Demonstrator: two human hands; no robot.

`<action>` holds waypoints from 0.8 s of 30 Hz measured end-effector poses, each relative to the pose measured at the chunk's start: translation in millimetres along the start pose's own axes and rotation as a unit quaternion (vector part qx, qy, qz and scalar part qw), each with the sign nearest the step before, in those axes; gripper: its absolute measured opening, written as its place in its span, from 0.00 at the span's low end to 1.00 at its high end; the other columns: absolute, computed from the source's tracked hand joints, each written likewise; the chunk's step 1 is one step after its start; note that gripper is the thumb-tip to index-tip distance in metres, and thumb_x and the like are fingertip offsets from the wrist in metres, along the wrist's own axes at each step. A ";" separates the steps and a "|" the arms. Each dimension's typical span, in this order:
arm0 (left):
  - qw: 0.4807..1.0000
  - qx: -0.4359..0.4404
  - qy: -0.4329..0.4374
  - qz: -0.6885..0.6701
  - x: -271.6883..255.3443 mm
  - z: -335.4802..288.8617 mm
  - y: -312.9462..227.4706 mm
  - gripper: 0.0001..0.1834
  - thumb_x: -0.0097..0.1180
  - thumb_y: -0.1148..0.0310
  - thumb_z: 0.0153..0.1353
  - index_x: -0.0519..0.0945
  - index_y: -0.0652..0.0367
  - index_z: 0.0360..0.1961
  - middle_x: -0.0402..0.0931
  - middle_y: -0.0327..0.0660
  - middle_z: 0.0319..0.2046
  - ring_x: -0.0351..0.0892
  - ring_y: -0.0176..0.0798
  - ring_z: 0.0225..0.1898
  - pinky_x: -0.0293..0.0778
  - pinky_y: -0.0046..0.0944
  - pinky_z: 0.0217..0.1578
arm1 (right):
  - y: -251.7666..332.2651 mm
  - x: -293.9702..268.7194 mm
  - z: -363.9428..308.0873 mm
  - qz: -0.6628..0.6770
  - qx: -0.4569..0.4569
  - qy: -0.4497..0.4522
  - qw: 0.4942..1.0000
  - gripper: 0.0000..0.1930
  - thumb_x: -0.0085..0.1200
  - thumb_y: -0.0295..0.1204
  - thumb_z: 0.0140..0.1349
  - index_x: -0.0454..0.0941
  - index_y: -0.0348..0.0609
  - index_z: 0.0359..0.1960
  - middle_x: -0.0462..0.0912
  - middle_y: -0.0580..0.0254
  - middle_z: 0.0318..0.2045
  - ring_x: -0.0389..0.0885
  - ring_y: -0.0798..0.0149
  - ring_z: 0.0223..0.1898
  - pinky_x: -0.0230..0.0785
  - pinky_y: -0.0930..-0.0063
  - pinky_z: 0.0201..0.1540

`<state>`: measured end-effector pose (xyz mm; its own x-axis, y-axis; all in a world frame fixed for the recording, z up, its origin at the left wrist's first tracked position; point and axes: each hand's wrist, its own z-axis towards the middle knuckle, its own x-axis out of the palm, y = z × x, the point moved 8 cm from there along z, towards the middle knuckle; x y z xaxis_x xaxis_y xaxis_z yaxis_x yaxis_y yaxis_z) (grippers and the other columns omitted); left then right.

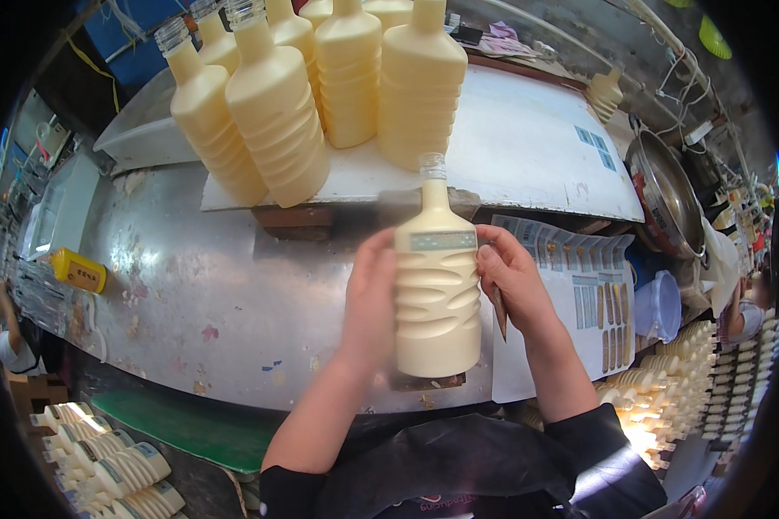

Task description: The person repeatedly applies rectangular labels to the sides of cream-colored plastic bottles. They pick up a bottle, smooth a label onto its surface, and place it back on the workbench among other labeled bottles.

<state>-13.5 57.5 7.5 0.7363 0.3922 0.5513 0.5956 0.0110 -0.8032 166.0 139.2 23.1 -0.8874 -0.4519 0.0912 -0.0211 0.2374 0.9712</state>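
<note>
- Left hand [370, 285], blurred, flanks the cream bottle [437, 298]; grip cannot be told.
- Right hand [515, 281] is closed on a thin brown tool [500, 313], fingertips at the label's [443, 241] end.
- Bottle: between both hands, over the desk [199, 277], long axis pointing away, neck farthest.
- Blue-green label crosses its upper body; print too small to read.

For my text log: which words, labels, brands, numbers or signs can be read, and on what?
No printed words are quoted; print shows here:
Teal label on the held bottle: too small.
Label sheets: too small.
Blue labels on the white board: too small.
Yellow container: blurred.
Black garment: lettering, partly legible, unquoted.
Red patch beside metal pan: too small.
Lower-left bottles: print too small.
</note>
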 end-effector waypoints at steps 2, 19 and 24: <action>1.000 0.007 0.007 0.013 3.1 -1.8 -2.3 0.19 0.44 0.65 0.79 0.70 0.59 0.65 0.77 0.42 0.56 0.78 0.35 0.54 0.76 0.39 0.57 | 2.5 2.6 -0.2 -0.002 -0.008 -0.002 1.000 0.21 0.55 0.37 0.76 0.73 0.38 0.63 0.80 0.73 0.35 0.72 0.82 0.34 0.66 0.85 0.38; 0.995 0.050 -0.031 0.077 7.0 13.3 -9.9 0.16 0.59 0.67 0.73 0.75 0.61 0.56 0.77 0.38 0.47 0.76 0.30 0.47 0.75 0.32 0.51 | 9.8 2.7 17.8 -0.077 -0.049 -0.050 0.995 0.18 0.65 0.37 0.67 0.76 0.39 0.50 0.76 0.75 0.26 0.70 0.82 0.27 0.63 0.85 0.30; 0.995 0.065 -0.022 0.069 6.1 14.3 -9.0 0.19 0.61 0.65 0.72 0.73 0.60 0.59 0.78 0.40 0.47 0.78 0.31 0.47 0.76 0.34 0.50 | 7.7 2.9 18.7 -0.068 -0.049 -0.052 0.995 0.18 0.66 0.37 0.65 0.77 0.40 0.50 0.75 0.76 0.25 0.69 0.82 0.27 0.62 0.84 0.29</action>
<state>-19.0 73.0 14.9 0.7915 0.4381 0.4261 0.4415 0.0722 -0.8944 154.6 155.8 26.7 -0.9225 -0.3813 -0.0607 -0.1038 0.0935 0.9902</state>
